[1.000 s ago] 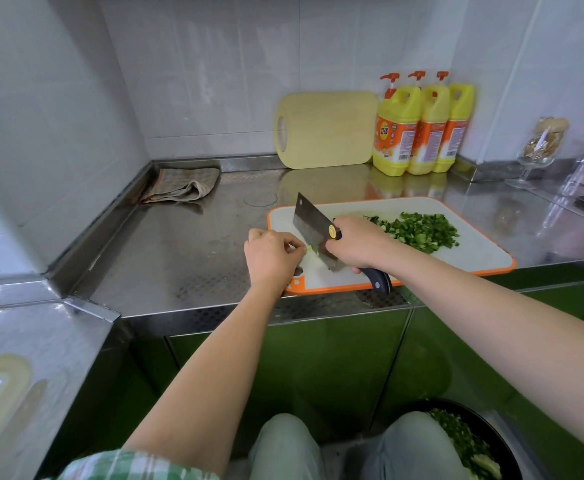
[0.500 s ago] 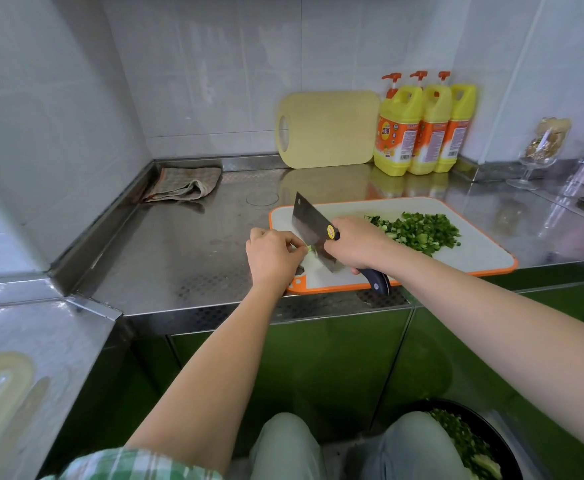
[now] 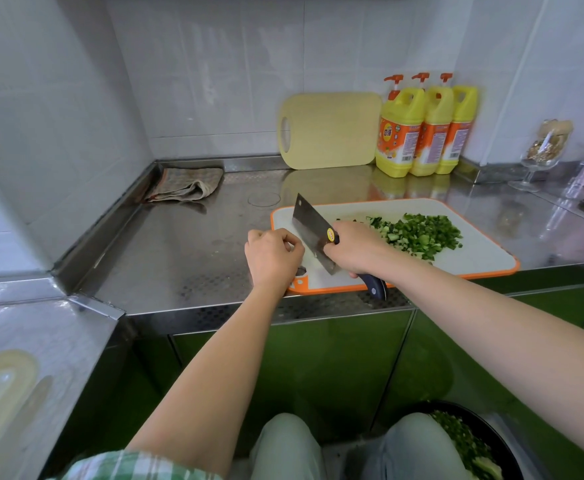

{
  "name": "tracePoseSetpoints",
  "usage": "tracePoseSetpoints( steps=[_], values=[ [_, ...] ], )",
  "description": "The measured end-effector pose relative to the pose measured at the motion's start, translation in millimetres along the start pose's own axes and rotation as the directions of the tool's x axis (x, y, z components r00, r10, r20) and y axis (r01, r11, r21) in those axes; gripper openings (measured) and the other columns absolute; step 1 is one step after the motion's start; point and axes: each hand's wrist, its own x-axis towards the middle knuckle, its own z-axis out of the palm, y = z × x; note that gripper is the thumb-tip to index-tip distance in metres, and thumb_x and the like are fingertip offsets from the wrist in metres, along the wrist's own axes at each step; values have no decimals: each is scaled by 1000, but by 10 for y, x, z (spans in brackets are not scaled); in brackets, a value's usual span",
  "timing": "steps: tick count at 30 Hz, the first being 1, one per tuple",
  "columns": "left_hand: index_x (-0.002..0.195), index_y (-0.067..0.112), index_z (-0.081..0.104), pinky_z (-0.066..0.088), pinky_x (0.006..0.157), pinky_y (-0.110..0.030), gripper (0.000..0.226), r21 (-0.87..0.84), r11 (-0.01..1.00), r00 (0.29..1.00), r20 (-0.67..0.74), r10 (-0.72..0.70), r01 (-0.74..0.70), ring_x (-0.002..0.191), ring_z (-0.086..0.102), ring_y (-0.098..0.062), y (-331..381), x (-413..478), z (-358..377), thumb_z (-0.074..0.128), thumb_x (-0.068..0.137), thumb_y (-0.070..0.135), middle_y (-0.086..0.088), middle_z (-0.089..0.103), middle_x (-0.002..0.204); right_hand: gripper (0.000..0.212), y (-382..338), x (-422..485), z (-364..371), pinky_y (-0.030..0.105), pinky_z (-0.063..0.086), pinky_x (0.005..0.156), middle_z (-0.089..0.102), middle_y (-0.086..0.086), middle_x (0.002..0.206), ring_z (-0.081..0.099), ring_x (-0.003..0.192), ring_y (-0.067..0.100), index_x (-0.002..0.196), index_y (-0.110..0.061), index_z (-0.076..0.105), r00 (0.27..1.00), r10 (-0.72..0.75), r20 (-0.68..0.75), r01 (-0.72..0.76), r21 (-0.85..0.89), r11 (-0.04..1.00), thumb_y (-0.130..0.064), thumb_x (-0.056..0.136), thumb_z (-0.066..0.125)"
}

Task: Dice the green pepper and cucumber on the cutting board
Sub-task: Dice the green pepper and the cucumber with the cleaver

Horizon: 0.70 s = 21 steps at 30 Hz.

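Since the left hand [image 3: 273,256] is curled knuckle-first against the flat of the cleaver [image 3: 313,233], I can't tell what it pins — only a pale sliver [image 3: 313,254] shows at the edge, near the left end of the cutting board [image 3: 484,261]. Right hand [image 3: 351,249] is wrapped tight round the handle, right up at the blade. Diced pile [image 3: 422,233] sits mid-board, right of the knife, apart from the cut. Looks like the last stub. To do it well: fingertips tucked behind the knuckles, blade riding the knuckles, short vertical chops, even spacing. A stub that small gets unstable — lay it flat side down, or stop early.
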Motion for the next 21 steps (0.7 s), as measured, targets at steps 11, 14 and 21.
tracePoseSetpoints(
  steps=[11,14,21],
  values=[
    [97,22,72,41,85,-34,21,225,969,994,52,96,-105,106,42,-27,-30,52,50,55,86,25,0,69,89,14,167,47,-202,32,44,57,53,13,72,58,51,27,83,-10,43,995,61,-81,-42,221,974,-14,96,42],
    [111,17,66,33,83,-35,29,459,866,978,158,138,-196,111,39,-30,28,80,82,47,92,28,-8,60,114,12,267,59,-216,30,42,54,49,10,68,55,47,24,86,-9,43,992,102,-78,-78,267,961,-14,96,43],
    [135,30,54,29,99,-41,42,412,855,913,379,155,-316,123,34,-31,285,116,230,36,98,23,-8,46,131,5,510,46,-286,34,43,59,51,16,69,55,46,24,90,-9,47,990,120,-72,-89,335,938,-10,94,44]
  ],
)
